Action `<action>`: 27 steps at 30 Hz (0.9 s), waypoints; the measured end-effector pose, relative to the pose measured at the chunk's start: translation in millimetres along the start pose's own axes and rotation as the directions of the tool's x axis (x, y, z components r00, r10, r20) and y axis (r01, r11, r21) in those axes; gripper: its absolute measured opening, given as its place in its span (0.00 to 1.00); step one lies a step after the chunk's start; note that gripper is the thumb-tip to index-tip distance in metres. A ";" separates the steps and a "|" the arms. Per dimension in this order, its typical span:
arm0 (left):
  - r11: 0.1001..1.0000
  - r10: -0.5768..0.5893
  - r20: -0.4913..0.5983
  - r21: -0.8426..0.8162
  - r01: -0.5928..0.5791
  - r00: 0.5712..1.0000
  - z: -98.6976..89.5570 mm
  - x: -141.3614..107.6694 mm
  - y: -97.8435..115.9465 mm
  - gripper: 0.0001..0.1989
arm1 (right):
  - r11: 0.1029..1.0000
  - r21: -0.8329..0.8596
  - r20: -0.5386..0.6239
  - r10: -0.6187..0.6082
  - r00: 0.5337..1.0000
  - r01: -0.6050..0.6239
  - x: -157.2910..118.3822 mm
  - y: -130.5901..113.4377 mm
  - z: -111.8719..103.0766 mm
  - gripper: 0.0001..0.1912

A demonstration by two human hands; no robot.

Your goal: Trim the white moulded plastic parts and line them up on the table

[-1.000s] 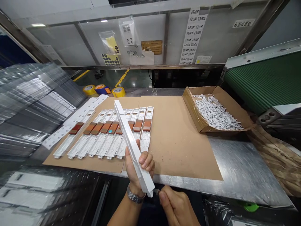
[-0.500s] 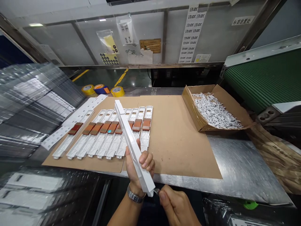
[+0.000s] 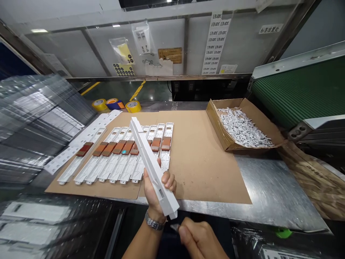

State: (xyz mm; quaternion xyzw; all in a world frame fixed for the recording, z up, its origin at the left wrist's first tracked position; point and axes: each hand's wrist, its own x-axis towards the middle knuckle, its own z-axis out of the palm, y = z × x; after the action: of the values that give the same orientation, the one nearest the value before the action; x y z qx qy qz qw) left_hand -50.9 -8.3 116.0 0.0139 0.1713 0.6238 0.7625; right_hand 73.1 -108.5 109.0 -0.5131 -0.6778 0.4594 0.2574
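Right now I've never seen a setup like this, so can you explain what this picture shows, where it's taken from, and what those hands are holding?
This picture comes from a camera worn on a person's head, looking forward and down, so the two bare hands are that person's own. There is no machine doing the handling. The left hand holds a long white plastic bar tilted across the view. The right hand pinches a small metal tool, too small to make out clearly. Below them, a cardboard sheet lies on a metal table, with a row of white plastic strips, each with a brown band. To the right is a cardboard box of white scraps.
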 end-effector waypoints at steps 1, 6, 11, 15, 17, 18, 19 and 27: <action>1.000 0.014 -0.008 0.027 -0.014 1.000 1.7 1.1 0.1 0.25 | 1.000 0.009 0.000 0.001 1.000 -0.001 -1.9 0.1 -0.4 0.23; 0.933 0.154 -0.162 0.350 -0.089 0.975 2.6 -0.7 2.0 0.21 | 0.971 0.216 -0.200 -0.056 0.978 0.100 -5.5 5.8 -8.8 0.21; 0.878 0.201 -0.185 0.470 -0.093 0.962 -0.6 -6.8 -0.7 0.20 | 0.994 0.010 -0.521 -0.086 0.849 0.106 -5.6 14.1 -12.2 0.14; 0.831 0.269 -0.158 0.537 -0.146 0.950 3.2 -9.7 -5.2 0.27 | 0.963 -0.264 -0.612 -0.210 0.763 0.054 -4.5 19.8 -6.8 0.14; 0.810 0.295 -0.153 0.564 -0.161 0.943 5.2 -11.1 -5.9 0.29 | 0.935 -0.353 -0.624 -0.254 0.739 0.023 -2.8 21.6 -4.5 0.14; 0.795 0.304 -0.152 0.584 -0.162 0.941 5.8 -11.8 -5.8 0.30 | 0.923 -0.384 -0.628 -0.265 0.731 0.005 -1.9 22.2 -3.8 0.14; 0.778 0.313 -0.150 0.606 -0.163 0.938 6.2 -12.5 -5.6 0.29 | 0.913 -0.407 -0.632 -0.273 0.726 -0.011 -1.0 22.5 -3.3 0.14; 0.701 0.340 -0.121 0.693 -0.166 0.932 3.8 -15.1 -6.9 0.21 | 0.891 -0.454 -0.616 -0.296 0.730 -0.021 0.3 22.8 -4.6 0.14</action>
State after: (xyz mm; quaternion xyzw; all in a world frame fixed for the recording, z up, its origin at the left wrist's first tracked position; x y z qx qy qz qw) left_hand -45.7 -23.5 121.7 0.2361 0.4720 0.6157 0.5851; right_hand 87.2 -105.5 90.9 -0.6339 -0.6605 0.0615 0.3977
